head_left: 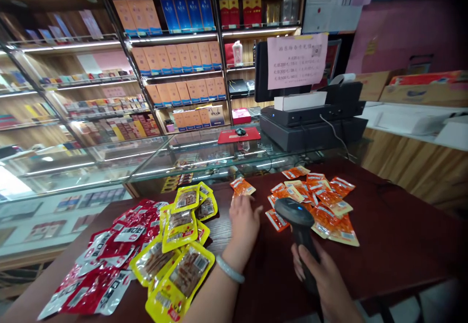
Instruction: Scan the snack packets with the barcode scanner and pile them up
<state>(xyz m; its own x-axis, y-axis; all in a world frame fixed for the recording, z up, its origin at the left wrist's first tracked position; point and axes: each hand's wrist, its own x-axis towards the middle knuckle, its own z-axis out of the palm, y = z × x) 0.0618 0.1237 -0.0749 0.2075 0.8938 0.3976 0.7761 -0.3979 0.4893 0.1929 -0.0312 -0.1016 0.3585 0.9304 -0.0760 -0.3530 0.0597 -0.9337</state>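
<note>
My right hand is wrapped round the handle of a black barcode scanner, whose head has a small blue light. My left hand, with a pale bangle on the wrist, reaches over the table with its fingers stretched out and the thumb apart. Its fingertips meet the near edge of a single orange snack packet. Beyond the scanner lies a loose heap of orange snack packets. Left of my left arm are piled yellow-edged snack packs with clear windows, and beside them red and silver snack packets.
The dark red table meets a glass display counter. On the counter stand a cash register, a screen with a pink paper sign, and a mouse on a red mat. Shelves of boxes line the back.
</note>
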